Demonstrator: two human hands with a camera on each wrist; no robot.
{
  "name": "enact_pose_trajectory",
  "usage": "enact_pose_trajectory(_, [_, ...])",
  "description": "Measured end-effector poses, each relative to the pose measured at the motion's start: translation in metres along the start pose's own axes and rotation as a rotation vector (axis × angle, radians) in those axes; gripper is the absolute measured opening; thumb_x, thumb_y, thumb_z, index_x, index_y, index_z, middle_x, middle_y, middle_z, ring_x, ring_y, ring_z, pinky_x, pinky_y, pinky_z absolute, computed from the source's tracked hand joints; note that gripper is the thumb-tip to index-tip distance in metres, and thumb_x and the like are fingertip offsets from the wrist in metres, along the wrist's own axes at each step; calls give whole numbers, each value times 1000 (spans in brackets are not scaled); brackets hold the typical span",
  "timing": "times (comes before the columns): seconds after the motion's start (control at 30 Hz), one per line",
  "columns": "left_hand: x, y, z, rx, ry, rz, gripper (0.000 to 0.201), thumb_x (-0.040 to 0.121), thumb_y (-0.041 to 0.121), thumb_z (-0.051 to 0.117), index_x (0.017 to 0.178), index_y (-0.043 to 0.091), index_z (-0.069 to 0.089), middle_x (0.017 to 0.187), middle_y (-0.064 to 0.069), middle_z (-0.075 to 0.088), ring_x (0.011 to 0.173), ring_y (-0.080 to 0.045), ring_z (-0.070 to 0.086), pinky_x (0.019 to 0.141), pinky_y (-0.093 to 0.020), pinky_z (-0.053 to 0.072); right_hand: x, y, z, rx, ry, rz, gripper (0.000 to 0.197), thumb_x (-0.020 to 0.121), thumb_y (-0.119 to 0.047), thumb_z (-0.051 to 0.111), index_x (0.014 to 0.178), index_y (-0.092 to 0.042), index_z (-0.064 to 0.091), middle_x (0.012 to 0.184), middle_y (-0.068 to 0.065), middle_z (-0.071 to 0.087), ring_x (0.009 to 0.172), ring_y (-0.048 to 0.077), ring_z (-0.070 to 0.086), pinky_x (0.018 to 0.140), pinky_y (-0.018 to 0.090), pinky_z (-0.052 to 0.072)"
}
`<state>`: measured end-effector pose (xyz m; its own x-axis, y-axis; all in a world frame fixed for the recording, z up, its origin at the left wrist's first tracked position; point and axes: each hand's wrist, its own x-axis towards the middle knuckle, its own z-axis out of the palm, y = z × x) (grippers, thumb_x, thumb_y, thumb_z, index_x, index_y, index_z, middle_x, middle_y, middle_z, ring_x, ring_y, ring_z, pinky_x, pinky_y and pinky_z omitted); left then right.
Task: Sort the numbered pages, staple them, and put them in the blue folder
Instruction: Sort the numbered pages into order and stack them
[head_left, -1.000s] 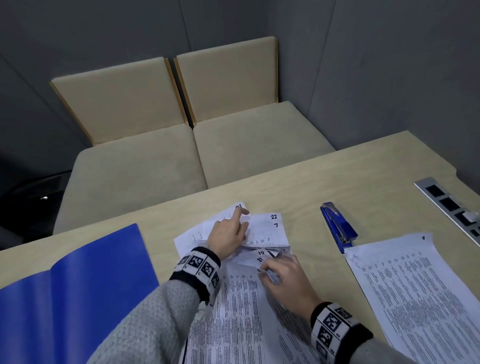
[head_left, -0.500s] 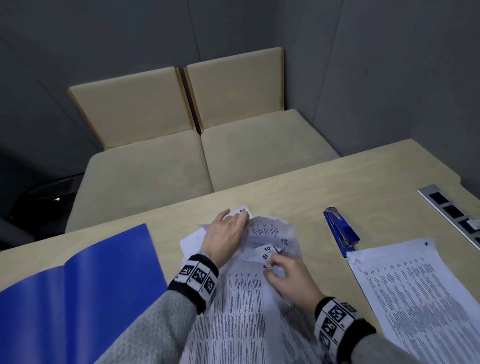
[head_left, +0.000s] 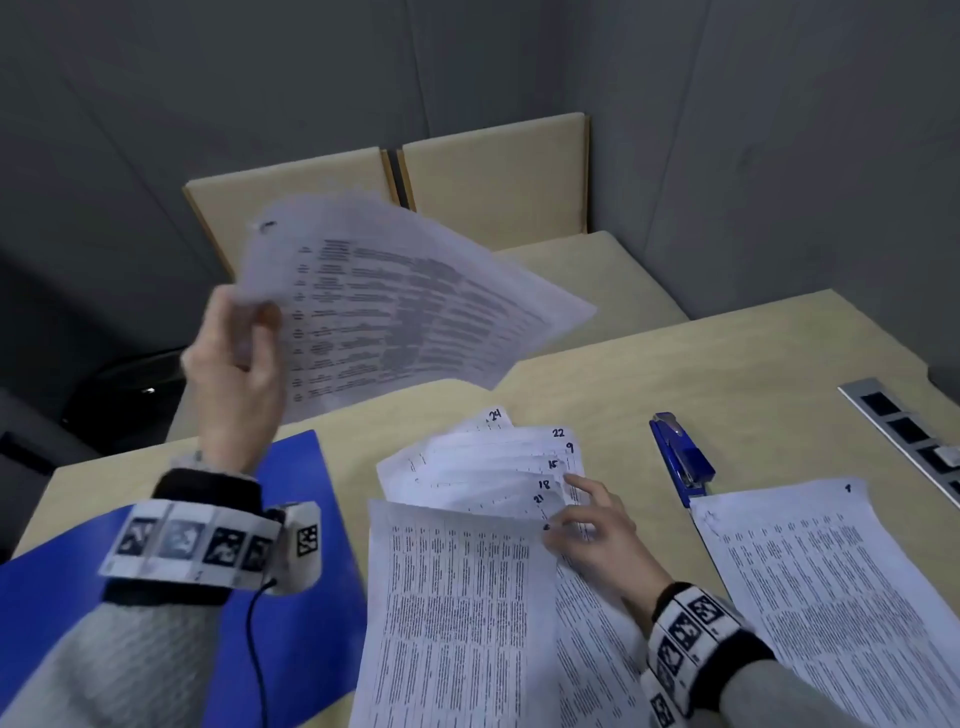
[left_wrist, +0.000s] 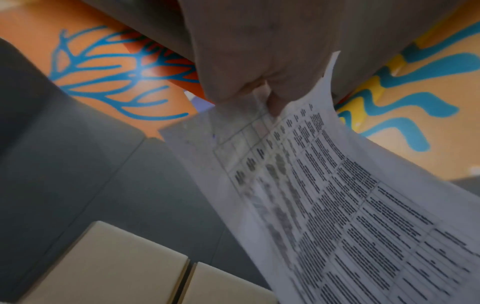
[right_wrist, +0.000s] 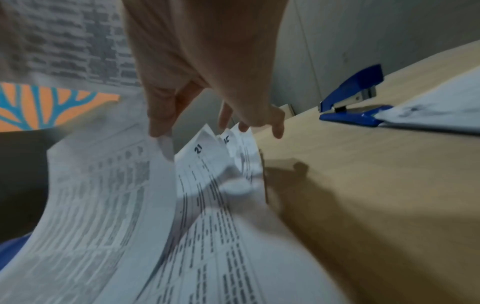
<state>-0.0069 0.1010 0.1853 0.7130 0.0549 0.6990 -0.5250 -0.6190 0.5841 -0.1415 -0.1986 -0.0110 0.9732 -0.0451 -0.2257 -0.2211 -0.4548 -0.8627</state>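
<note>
My left hand (head_left: 244, 332) is raised above the table's far left and pinches the corner of one printed sheet (head_left: 405, 306), which hangs in the air. The left wrist view shows the same pinch by the left hand (left_wrist: 254, 90) on the sheet (left_wrist: 337, 195). A fanned pile of numbered pages (head_left: 493, 457) lies in the middle, with corners 24, 22, 9, 15, 18 and 21 showing. My right hand (head_left: 576, 514) rests at those corners, thumb and forefinger lifting the corner of the top page (right_wrist: 109, 205). The open blue folder (head_left: 301, 649) lies at the left, partly under my left arm.
A blue stapler (head_left: 683, 457) lies right of the pile. Beside it is a second stack (head_left: 831, 597) with page 1 on top. A metal socket panel (head_left: 904, 436) is set in the table at the far right. Beige bench seats (head_left: 493, 176) stand beyond the table.
My left hand left the pile and rose up and to the left with one sheet. The pile's corners are now fanned out. My right hand stayed at the corners.
</note>
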Motion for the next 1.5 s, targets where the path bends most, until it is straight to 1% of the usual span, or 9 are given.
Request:
enact_pose_trajectory(0.3, [32,-42,-14,-90,-625,-251,17,95,24,50,94,9,58,76,-8,59,65,-10,54,61,-26,43,-25,-39,-43,476,-193,-29,10,76,4,71,83,11,67,78,7,66,78,15,63,75,21,50])
enact_pose_trajectory(0.5, [4,-28,29,74,-1153,-266,11,95,18,52,85,19,58,72,16,58,67,-1,52,63,-10,37,-11,-50,-40,332,-128,-50,16,74,-15,78,67,-25,68,113,-7,50,111,-2,46,96,19,31])
enact_pose_trajectory(0.6, [-39,-32,64,147,-1309,-212,34,95,33,52,122,13,54,116,0,62,97,-11,56,86,-21,39,-5,-45,-20,360,-122,-59,19,74,-21,78,64,-25,63,130,-16,46,127,-1,37,101,26,27])
enact_pose_trajectory(0.8, [-123,-23,111,122,-1488,-181,37,98,28,45,131,10,49,127,-4,57,107,-18,55,95,-28,41,-3,-26,2,309,16,-53,18,84,-19,69,76,-9,57,79,-7,57,81,1,55,84,23,40])
enact_pose_trajectory(0.93, [-145,-26,133,61,-1311,-212,26,100,29,39,93,13,58,91,-4,58,82,-20,53,76,-30,40,-11,-8,5,181,114,2,12,87,-13,62,81,-9,53,72,-8,55,66,5,50,65,22,40])
enact_pose_trajectory(1.03, [-160,-27,145,95,-1126,-128,25,98,23,41,117,15,55,111,-3,52,98,-20,51,86,-33,42,-20,2,9,156,135,62,22,88,-6,55,95,-24,45,80,-7,54,55,7,47,56,25,40])
enact_pose_trajectory(1.17, [-173,-25,151,149,-1097,21,30,93,20,49,123,16,53,116,-4,53,102,-21,49,85,-32,43,-25,14,16,211,191,83,58,86,2,55,126,-35,35,129,-10,50,119,2,45,99,30,41])
enact_pose_trajectory(1.33, [-176,-25,152,134,-1012,19,25,89,18,56,115,14,58,115,-2,49,94,-16,53,72,-21,39,-21,21,16,150,161,92,27,76,3,65,76,-23,59,80,-4,66,81,16,60,64,22,40])
enact_pose_trajectory(1.5, [-179,-28,152,105,-1050,-8,23,86,22,61,108,18,63,124,0,43,103,-14,53,83,-27,47,-15,23,20,88,115,10,27,66,-11,82,70,-26,61,101,-12,58,101,10,54,83,30,44])
